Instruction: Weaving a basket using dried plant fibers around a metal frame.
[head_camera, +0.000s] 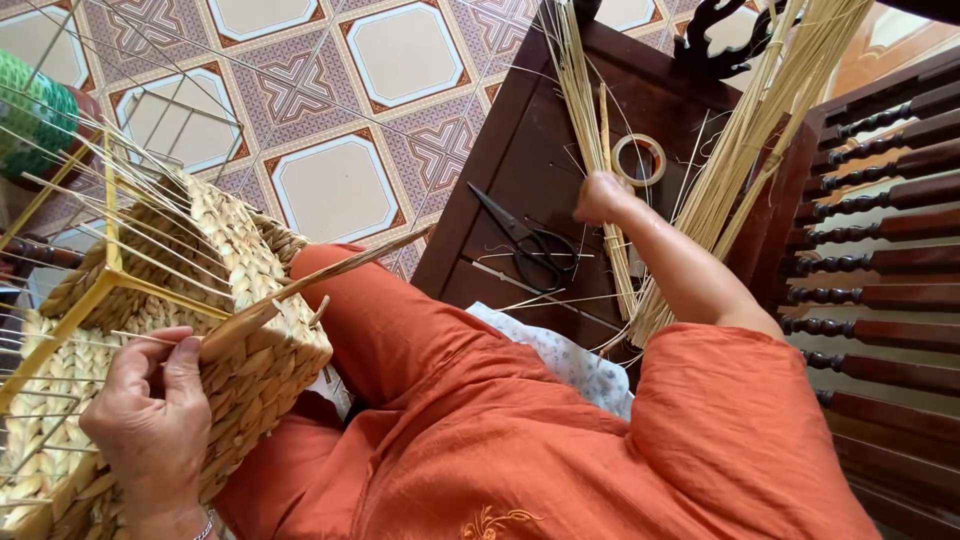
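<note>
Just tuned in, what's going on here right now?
A person in orange clothes sits with a half-woven basket on a yellow wire frame at their left side. The left hand presses on its woven wall, by a loose flat strand. The right hand reaches to a bundle of straw on the dark wooden table, near black scissors and a tape roll.
</note>
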